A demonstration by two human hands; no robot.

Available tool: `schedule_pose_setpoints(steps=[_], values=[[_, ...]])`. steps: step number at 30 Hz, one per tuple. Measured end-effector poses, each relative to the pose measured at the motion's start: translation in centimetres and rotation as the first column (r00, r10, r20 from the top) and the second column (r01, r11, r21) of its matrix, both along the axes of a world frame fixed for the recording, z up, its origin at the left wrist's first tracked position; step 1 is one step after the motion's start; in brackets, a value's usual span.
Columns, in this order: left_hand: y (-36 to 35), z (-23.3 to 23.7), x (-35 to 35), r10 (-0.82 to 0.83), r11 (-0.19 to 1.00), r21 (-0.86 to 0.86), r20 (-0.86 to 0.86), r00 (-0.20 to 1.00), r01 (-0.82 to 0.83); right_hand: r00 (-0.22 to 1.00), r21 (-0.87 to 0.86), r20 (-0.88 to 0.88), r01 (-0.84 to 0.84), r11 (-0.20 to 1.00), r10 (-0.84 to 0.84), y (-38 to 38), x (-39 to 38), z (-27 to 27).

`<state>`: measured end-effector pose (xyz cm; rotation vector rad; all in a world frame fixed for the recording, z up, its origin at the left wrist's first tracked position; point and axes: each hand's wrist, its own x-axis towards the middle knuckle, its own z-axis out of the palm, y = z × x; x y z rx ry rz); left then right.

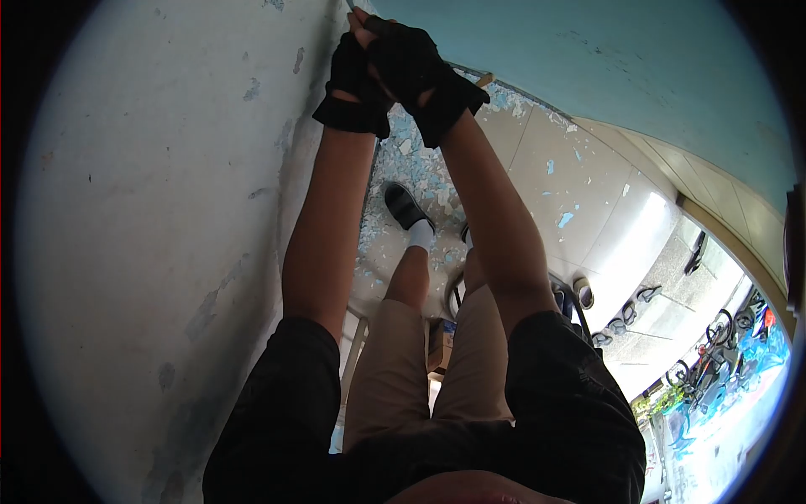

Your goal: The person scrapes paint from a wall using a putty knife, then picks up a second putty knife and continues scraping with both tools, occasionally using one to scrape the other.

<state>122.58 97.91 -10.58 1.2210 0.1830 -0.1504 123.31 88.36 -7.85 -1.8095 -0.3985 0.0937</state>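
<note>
Both my hands are raised together at the top of the head view, in black fingerless gloves. My left hand (348,74) is closed, close against the corner by the pale wall (159,143). Pressed against it, my right hand (405,57) is also closed, partly covering the left fingers. From between the fingers a thin grey tool (351,4) sticks out and runs off the top edge. Its working end is out of frame and the gloves hide its handle. A teal painted wall (638,67) begins to the right of the hands.
Blue and white paint flakes (403,155) litter the tiled floor (537,181) around my sandal (407,206). A chair's dark frame stands by my legs, with a cardboard box (440,344) behind. Footwear, including a shoe (583,292), and bicycles (714,336) are at the right.
</note>
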Motion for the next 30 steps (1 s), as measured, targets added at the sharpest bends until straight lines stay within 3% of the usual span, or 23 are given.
schedule_pose_setpoints(steps=[1,2,3,4,5,6,7,8,10,11,12,13,14,16,17,20,21,22,23,24,25,28,30], values=[[0.0,-0.2,0.4,-0.091,0.688,-0.723,-0.178,0.98,-0.067,1.0,-0.002,0.003,0.001,1.0,-0.001,0.1,0.4,-0.4],[-0.1,-0.4,0.3,-0.092,0.684,-0.726,-0.178,0.98,-0.068,0.938,-0.254,0.345,0.105,0.961,-0.012,0.1,0.6,-0.9],[-0.4,0.6,-0.3,-0.089,0.912,-0.41,-0.147,0.985,0.022,0.775,-0.439,0.628,0.275,0.855,0.073,0.1,0.2,-1.3],[-0.7,2.2,-0.7,-0.106,0.994,-0.027,-0.116,0.988,0.104,0.782,-0.446,0.619,0.273,0.852,0.074,-0.4,-0.6,0.8],[-0.7,4.1,-0.4,-0.133,0.917,0.37,-0.074,0.988,0.151,0.974,-0.227,0.224,0.086,0.97,-0.034,-0.7,-1.0,3.1],[-0.6,5.7,-0.1,-0.17,0.689,0.709,-0.045,0.984,0.151,0.974,0.075,-0.226,0.012,0.997,0.005,-1.0,-1.0,4.9],[-0.7,6.2,-0.2,-0.212,0.354,0.928,-0.045,0.976,0.12,0.974,0.072,-0.228,0.012,0.997,0.005,-1.3,-0.8,4.6],[-0.4,6.0,-0.4,-0.212,0.354,0.927,-0.049,0.976,0.123,0.972,0.071,-0.234,-0.005,0.997,0.021,-1.5,-0.4,3.8],[0.8,4.4,-0.7,-0.24,0.878,0.432,0.026,0.971,0.205,0.972,0.076,-0.233,-0.022,0.997,0.04,-0.7,0.5,1.9],[1.2,3.4,-0.8,-0.236,0.97,0.07,0.064,0.97,0.231,0.997,-0.049,0.058,0.044,0.998,-0.041,0.3,0.7,0.8],[1.3,2.3,-1.2,-0.217,0.922,-0.308,0.089,0.972,0.235,0.936,-0.154,0.343,0.141,0.978,-0.081,0.6,0.4,0.1],[1.5,1.8,-1.0,-0.187,0.743,-0.634,0.114,0.976,0.216,0.986,0.065,0.156,0.047,0.997,-0.056,0.4,-0.8,0.9],[1.9,1.3,-0.3,-0.182,0.746,-0.628,0.125,0.975,0.22,0.985,0.07,0.167,0.041,0.997,-0.052,0.5,0.1,1.8],[2.2,-0.2,0.0,-0.194,0.887,-0.398,0.143,0.97,0.236,0.82,0.349,-0.569,0.183,0.919,0.053,0.2,0.7,3.2],[2.3,-0.9,0.4,-0.202,0.934,-0.267,0.155,0.967,0.238,0.82,0.353,-0.569,0.181,0.918,0.058,0.0,0.7,3.3],[1.4,-1.9,1.5,-0.24,0.967,0.133,0.189,0.952,0.217,0.995,-0.181,-0.082,0.038,0.983,-0.054,-1.1,0.3,1.7],[-0.5,1.0,-0.2,-0.173,0.868,0.489,0.131,0.976,0.088,0.93,-0.396,0.358,0.228,0.89,-0.079,-0.1,-0.2,-0.4],[-0.4,1.2,-1.1,-0.167,0.87,0.487,0.135,0.977,0.082,0.929,-0.398,0.362,0.225,0.89,-0.073,-0.2,-1.2,-0.8],[-0.2,1.0,-1.5,-0.048,0.987,-0.158,-0.096,0.994,0.033,0.977,-0.262,0.204,0.118,0.958,-0.064,-0.4,-2.0,-1.2],[0.1,0.2,-2.1,-0.103,0.688,-0.701,-0.349,0.932,-0.186,0.999,-0.104,0.036,0.031,0.994,-0.027,-0.5,-3.1,-0.9],[1.8,-0.6,-2.6,-0.353,0.525,-0.849,-0.157,0.922,0.056,0.751,0.237,-0.657,0.122,0.964,0.067,-0.9,-3.6,2.1],[2.2,-1.1,-3.5,-0.145,0.641,-0.747,-0.344,0.928,-0.176,0.663,0.582,-0.683,0.241,0.777,0.307,-1.0,-4.9,1.3],[1.0,-0.4,-2.7,-0.001,0.715,-0.661,-0.329,0.944,-0.23,0.664,0.541,-0.689,0.205,0.816,0.291,-1.5,-5.6,1.9]])
